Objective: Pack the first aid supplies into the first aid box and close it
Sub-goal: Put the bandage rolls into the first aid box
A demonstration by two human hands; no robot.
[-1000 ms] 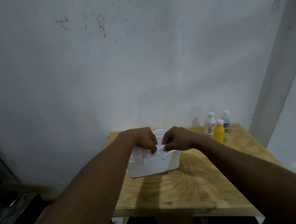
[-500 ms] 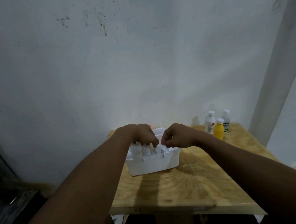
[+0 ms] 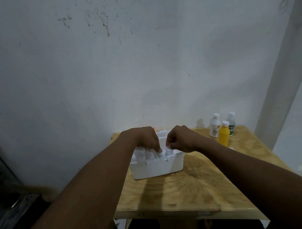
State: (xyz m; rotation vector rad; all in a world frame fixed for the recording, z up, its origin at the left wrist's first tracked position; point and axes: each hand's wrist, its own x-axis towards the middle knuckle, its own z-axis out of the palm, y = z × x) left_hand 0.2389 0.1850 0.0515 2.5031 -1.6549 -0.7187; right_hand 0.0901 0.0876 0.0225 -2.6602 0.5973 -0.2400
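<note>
Dim, stained grey-white wall [image 3: 144,62] behind a small plywood table [image 3: 185,191], pale pillar [image 3: 284,72] at right.

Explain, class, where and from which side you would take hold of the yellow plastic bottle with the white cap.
Grip the yellow plastic bottle around its body, below the white cap, probably coming from the near side. It stands upright on the wooden table, with the white labelled bottle and the clear green-labelled bottle close behind it, so the front looks least blocked.
</note>
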